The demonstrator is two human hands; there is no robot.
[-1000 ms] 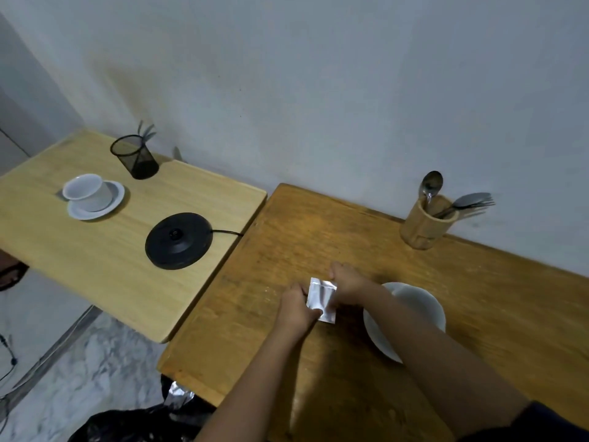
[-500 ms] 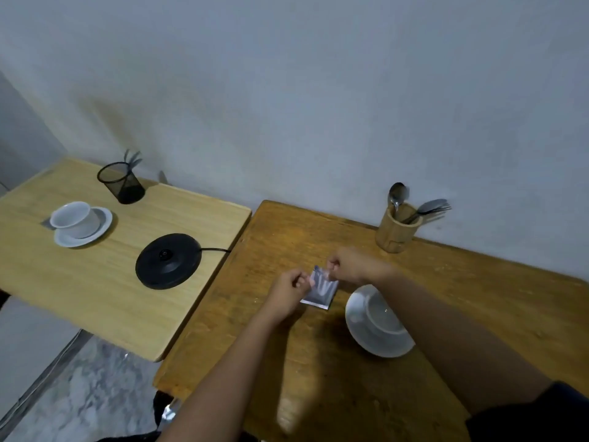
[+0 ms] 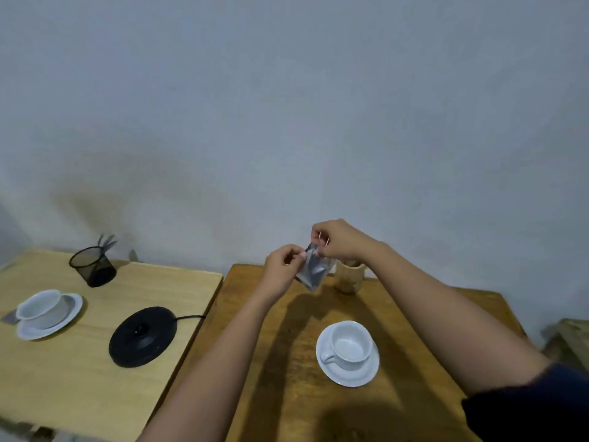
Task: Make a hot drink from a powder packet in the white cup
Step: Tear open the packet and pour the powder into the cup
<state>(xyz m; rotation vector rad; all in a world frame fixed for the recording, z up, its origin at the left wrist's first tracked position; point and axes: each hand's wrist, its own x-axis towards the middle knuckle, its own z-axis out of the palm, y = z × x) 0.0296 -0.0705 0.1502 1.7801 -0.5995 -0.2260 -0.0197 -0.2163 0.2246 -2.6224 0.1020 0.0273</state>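
A small silver powder packet (image 3: 314,270) hangs in the air above the far part of the darker wooden table (image 3: 287,378). My left hand (image 3: 283,266) pinches its top left corner and my right hand (image 3: 339,239) pinches its top right corner. An empty white cup (image 3: 350,344) stands on a white saucer (image 3: 347,374) on the same table, below and a little right of the packet, its handle pointing left.
A wooden cutlery holder (image 3: 349,277) stands behind the packet, partly hidden by my right hand. On the lighter table (image 3: 63,393) to the left are a black kettle base (image 3: 142,336) with its cord, a second white cup (image 3: 43,307) on a saucer, and a black mesh pot (image 3: 93,266).
Both hands have lifted the packet off the table and raised it. The view has tilted up, and the cup on its saucer is now uncovered below my arms.
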